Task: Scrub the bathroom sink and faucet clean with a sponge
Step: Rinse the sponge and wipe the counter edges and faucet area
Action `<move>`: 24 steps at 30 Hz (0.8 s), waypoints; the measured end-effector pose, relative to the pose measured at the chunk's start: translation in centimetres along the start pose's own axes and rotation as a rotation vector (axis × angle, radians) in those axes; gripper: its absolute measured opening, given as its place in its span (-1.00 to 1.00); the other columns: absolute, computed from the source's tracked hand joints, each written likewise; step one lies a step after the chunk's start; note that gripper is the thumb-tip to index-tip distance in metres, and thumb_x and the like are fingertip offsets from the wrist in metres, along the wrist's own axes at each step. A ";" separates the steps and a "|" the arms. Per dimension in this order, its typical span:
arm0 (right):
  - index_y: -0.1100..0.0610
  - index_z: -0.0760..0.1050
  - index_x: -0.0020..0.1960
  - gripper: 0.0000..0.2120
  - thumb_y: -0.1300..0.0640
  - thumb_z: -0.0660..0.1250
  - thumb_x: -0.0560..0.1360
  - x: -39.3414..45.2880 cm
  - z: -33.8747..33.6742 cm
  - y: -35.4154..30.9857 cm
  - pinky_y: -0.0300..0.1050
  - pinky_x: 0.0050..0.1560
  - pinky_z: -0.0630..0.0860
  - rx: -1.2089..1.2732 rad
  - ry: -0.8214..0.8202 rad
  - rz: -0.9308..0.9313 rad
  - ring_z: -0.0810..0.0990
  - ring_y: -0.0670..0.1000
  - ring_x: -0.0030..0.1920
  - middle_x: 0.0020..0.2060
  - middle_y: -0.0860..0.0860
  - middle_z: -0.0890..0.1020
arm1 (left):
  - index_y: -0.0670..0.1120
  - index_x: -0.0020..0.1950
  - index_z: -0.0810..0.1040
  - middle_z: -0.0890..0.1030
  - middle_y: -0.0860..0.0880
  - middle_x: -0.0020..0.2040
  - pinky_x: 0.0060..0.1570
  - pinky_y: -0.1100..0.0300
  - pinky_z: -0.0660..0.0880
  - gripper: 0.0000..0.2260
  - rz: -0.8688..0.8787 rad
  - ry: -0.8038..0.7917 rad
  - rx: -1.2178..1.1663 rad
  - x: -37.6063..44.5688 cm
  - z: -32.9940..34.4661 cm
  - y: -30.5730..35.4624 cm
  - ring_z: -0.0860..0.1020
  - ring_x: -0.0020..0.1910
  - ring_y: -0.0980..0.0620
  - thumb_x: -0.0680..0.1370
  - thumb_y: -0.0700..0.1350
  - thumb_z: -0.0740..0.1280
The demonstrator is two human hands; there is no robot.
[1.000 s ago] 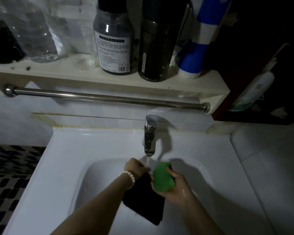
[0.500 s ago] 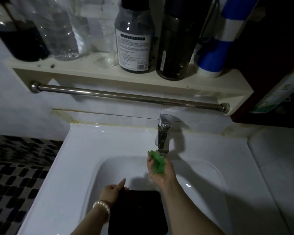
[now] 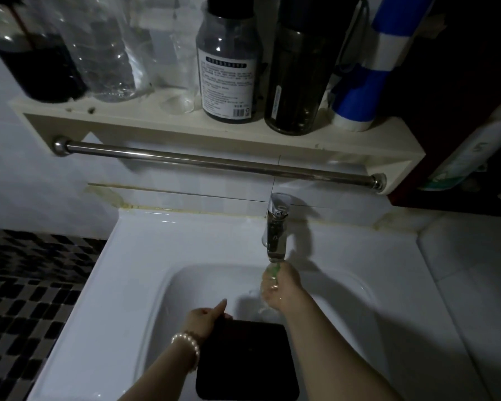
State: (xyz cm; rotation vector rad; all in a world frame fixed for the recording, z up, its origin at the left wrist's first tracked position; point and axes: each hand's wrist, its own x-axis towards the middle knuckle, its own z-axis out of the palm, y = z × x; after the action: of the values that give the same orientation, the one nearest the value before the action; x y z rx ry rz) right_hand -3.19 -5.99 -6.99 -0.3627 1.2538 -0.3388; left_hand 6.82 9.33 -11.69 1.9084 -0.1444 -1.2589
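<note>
Closest to us, a flat black square object (image 3: 248, 360) lies in the basin of the white sink (image 3: 145, 256), and our left hand (image 3: 204, 318) holds it by its far left corner, fingers curled over the edge and the thumb sticking up; a pearl bracelet (image 3: 187, 347) circles that wrist. A little further in, our right hand (image 3: 281, 286) reaches up beneath the faucet (image 3: 276, 227), its fingers closed around the green sponge (image 3: 272, 270), of which only a small crumpled bit shows at the top of the fist (the rest is hidden in the hand and blurred by running water). The sponge sits directly under the spout, just about touching it, and water streams over the hand into the basin. The chrome faucet stands at the back rim of the sink, right of centre. Behind it runs the tiled wall, with a metal towel bar (image 3: 214, 162) fixed beneath a cream shelf (image 3: 185, 128). On the shelf we see clear plastic bottles (image 3: 107, 53) to the left, a labelled dark bottle (image 3: 229, 68), a tall dark bottle (image 3: 298, 68) beside it, and a blue and white container (image 3: 365, 82) at the right end.
</note>
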 end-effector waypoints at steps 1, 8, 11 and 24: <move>0.05 0.14 -0.49 -0.61 0.20 0.09 0.51 0.0 0.0 -0.1 -0.47 -0.61 0.01 0.009 0.041 -0.022 0.08 -0.09 -0.73 -0.65 -0.05 0.18 | -0.12 -0.40 0.67 0.68 -0.05 -0.36 -0.25 0.30 0.54 -0.69 0.032 0.007 0.023 0.1 0.4 0.3 0.61 -0.35 0.06 0.47 0.03 0.40; 0.11 0.28 -0.45 -0.50 -0.13 0.18 0.57 -0.2 -2.4 0.3 -0.42 -0.63 0.18 0.162 -0.049 -0.057 0.26 -0.05 -0.71 -0.66 0.03 0.32 | -0.19 -0.36 0.64 0.65 -0.11 -0.39 -0.33 0.24 0.54 -0.77 0.134 0.000 0.066 -0.2 2.4 3.2 0.59 -0.41 0.00 0.32 -0.04 0.55; 0.16 0.50 -0.23 -0.59 -0.20 0.28 0.48 -1.4 -4.6 0.6 -0.22 -0.46 0.53 0.241 -0.143 -0.102 0.56 0.05 -0.45 -0.43 0.12 0.56 | -0.13 -0.37 0.60 0.62 -0.05 -0.41 -0.34 0.34 0.51 -0.86 0.204 -0.082 0.078 0.2 3.8 4.6 0.55 -0.40 0.05 0.33 -0.22 0.54; -0.02 0.67 -0.09 -0.62 -0.26 0.23 0.42 -3.5 -16.4 0.3 -0.02 -0.19 0.65 0.416 -0.144 -0.336 0.70 -0.01 -0.20 -0.18 0.00 0.70 | -0.19 -0.17 0.61 0.62 -0.17 -0.16 0.06 0.01 0.55 -0.96 0.164 -0.325 -0.140 3.7 10.2 7.7 0.58 -0.12 -0.12 0.42 -0.25 0.44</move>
State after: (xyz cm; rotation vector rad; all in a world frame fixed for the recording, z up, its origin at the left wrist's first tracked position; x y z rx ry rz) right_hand -19.86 -5.52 -8.59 -0.2326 0.9498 -0.8315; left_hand 2.95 -3.36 -10.67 1.5315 -0.3642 -1.4187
